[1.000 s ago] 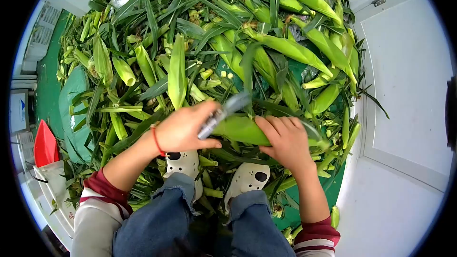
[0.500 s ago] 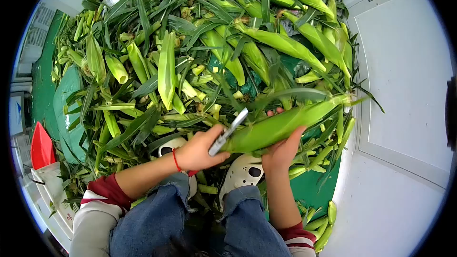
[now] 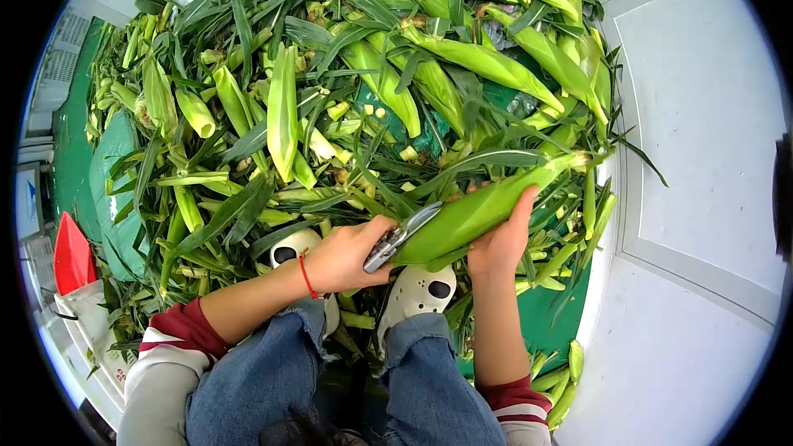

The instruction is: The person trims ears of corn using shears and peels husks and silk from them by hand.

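My left hand (image 3: 351, 254), a red string round its wrist, is closed on a silver-grey bladed cutter (image 3: 402, 237). Whether it is a knife or shears I cannot make out. The blade lies against the left, lower end of a green ear of corn (image 3: 487, 208) still in its husk. My right hand (image 3: 501, 239) grips that ear from below and the right side, its thumb along the husk and the other fingers mostly hidden behind. The ear slants up to the right over my shoes, and a long leaf arches above it.
A heap of husks, leaves and cut stalk pieces surrounds my white shoes (image 3: 417, 293). Several unhusked ears (image 3: 487, 66) lie at the back right. A white panelled wall (image 3: 702, 116) borders the right side. A red pointed object (image 3: 73, 254) stands at the far left.
The cutter has tilted, and its blade now lies closer along the end of the corn. My right hand and the ear have shifted slightly.
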